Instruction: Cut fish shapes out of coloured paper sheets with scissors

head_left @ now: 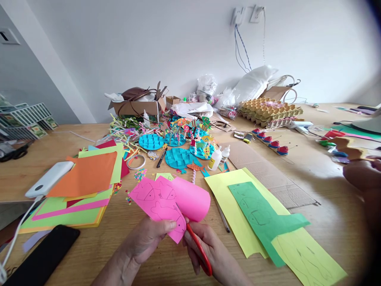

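Pink paper (160, 198) with several fish outlines drawn on it is held up over the table, its right part curling into a roll. My left hand (143, 242) pinches its lower edge, thumb on top beside a drawn fish. Red-handled scissors (199, 248) are in my right hand (205, 242), fingers wrapped round the handles. Their blades are at the paper, mostly hidden by it. Green paper (256, 210) with pencil outlines lies on yellow sheets (226, 198) to the right.
Coloured sheets (86, 171), a white power bank (49, 178) and a black phone (44, 254) lie left. Blue discs (183, 157), glue bottles (214, 159) and egg trays (268, 111) stand farther back. Another person's hand (361, 178) is at the right edge.
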Action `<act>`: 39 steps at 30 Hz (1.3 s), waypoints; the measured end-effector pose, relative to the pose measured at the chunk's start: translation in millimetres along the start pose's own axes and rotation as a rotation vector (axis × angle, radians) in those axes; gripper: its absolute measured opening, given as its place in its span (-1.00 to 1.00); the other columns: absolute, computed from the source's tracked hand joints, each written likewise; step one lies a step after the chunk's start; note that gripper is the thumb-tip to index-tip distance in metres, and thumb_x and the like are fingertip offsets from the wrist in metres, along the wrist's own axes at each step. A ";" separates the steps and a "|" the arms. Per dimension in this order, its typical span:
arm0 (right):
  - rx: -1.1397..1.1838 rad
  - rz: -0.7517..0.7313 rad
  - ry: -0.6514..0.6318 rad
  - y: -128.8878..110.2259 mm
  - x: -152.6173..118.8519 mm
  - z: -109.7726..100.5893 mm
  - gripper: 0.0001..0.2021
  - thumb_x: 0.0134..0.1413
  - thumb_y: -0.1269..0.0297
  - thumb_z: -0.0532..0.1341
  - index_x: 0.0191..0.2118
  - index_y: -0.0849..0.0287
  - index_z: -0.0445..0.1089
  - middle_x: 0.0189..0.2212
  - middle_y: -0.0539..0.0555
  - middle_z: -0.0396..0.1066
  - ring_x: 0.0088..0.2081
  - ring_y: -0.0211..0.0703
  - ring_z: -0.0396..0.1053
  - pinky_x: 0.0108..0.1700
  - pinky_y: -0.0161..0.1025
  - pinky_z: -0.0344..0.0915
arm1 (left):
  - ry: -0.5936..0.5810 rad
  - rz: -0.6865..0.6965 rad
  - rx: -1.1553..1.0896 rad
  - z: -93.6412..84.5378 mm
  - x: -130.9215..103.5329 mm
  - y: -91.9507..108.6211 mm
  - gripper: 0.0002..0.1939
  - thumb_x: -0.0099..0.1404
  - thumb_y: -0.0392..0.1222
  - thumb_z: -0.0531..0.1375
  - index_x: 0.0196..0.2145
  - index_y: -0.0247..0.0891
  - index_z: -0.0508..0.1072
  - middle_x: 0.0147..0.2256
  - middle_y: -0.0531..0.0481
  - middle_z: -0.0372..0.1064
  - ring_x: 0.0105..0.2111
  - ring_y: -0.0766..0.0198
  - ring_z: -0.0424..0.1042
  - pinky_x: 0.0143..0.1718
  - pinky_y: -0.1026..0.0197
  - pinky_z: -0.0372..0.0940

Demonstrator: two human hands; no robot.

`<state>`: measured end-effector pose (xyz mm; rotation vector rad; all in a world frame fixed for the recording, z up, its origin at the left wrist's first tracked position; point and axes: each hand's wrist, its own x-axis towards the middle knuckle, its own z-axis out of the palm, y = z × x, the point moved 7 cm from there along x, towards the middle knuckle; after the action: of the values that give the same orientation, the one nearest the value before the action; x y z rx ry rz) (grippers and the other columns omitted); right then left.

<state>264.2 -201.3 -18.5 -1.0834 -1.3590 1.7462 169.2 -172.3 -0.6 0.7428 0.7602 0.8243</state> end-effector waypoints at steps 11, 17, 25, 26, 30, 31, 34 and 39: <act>-0.140 -0.051 -0.053 -13.7 -1.7 -11.7 -0.59 0.13 -0.04 -0.01 -0.56 0.18 0.11 -0.76 -0.16 0.07 -0.74 -0.44 0.05 -0.70 -0.49 -0.01 | 0.252 0.119 -0.001 -36.2 -6.0 32.9 -0.79 0.00 -0.18 0.31 -0.35 -0.23 0.48 -0.47 0.04 0.47 -0.43 0.26 0.42 -0.42 0.27 0.32; -0.003 -0.026 -0.054 -9.6 4.2 0.6 -0.57 0.07 -0.13 0.00 -0.48 0.19 0.17 -0.75 -0.14 0.11 -0.72 -0.41 0.08 -0.68 -0.48 0.00 | 0.357 0.216 -0.064 -24.0 -8.1 28.4 -0.78 -0.04 -0.25 0.33 -0.36 -0.24 0.45 -0.47 0.09 0.43 -0.49 0.34 0.38 -0.52 0.34 0.32; 0.188 -0.063 -0.058 -6.4 9.0 15.8 -0.53 0.02 -0.18 0.01 -0.47 0.22 0.23 -0.74 -0.11 0.17 -0.70 -0.38 0.13 -0.60 -0.43 0.03 | 0.444 0.304 -0.219 -20.9 -12.5 25.3 -0.47 -0.04 -0.33 0.32 -0.06 -0.16 0.36 -0.41 0.11 0.47 -0.38 0.29 0.44 -0.42 0.33 0.39; 0.209 -0.068 -0.060 -6.5 9.2 16.5 -0.52 0.00 -0.19 0.02 -0.46 0.22 0.24 -0.74 -0.11 0.17 -0.70 -0.37 0.13 -0.60 -0.43 0.02 | 0.461 0.311 -0.239 -21.7 -12.3 25.5 -0.47 -0.03 -0.35 0.31 -0.06 -0.17 0.36 -0.41 0.09 0.48 -0.38 0.29 0.45 -0.42 0.33 0.39; 0.310 -0.108 -0.118 -6.9 9.8 22.4 -0.51 -0.01 -0.19 0.02 -0.45 0.23 0.26 -0.74 -0.10 0.16 -0.70 -0.37 0.11 -0.63 -0.43 -0.05 | 0.547 0.395 -0.304 -26.4 -13.9 31.6 -0.48 0.00 -0.44 0.26 -0.06 -0.15 0.36 -0.36 0.08 0.49 -0.34 0.30 0.46 -0.37 0.32 0.40; 0.323 -0.106 -0.133 -6.1 10.0 24.1 -0.51 0.00 -0.19 0.03 -0.45 0.23 0.26 -0.75 -0.10 0.16 -0.70 -0.37 0.10 -0.63 -0.43 -0.06 | 0.547 0.404 -0.303 -26.1 -13.9 32.4 -0.48 0.01 -0.44 0.25 -0.05 -0.14 0.36 -0.34 0.07 0.49 -0.33 0.30 0.46 -0.36 0.32 0.40; 0.343 -0.089 -0.152 -4.3 10.5 27.5 -0.52 0.00 -0.18 0.03 -0.44 0.23 0.25 -0.74 -0.11 0.15 -0.69 -0.37 0.10 -0.62 -0.42 -0.03 | 0.498 0.385 -0.279 -21.4 -12.4 28.2 -0.52 0.04 -0.37 0.25 -0.06 -0.12 0.35 -0.33 0.09 0.48 -0.34 0.33 0.44 -0.35 0.33 0.38; 0.334 -0.067 -0.092 -4.4 10.0 26.1 -0.54 0.01 -0.17 0.02 -0.42 0.20 0.23 -0.72 -0.11 0.17 -0.68 -0.34 0.14 -0.59 -0.39 0.03 | 0.483 0.365 -0.193 -17.4 -14.3 15.1 -0.74 0.04 -0.28 0.27 -0.25 -0.14 0.43 -0.42 0.16 0.44 -0.32 0.31 0.38 -0.35 0.32 0.33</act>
<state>236.4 -202.5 -13.4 -0.7733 -1.0907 1.9078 143.1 -172.5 6.7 0.5162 0.9697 1.4196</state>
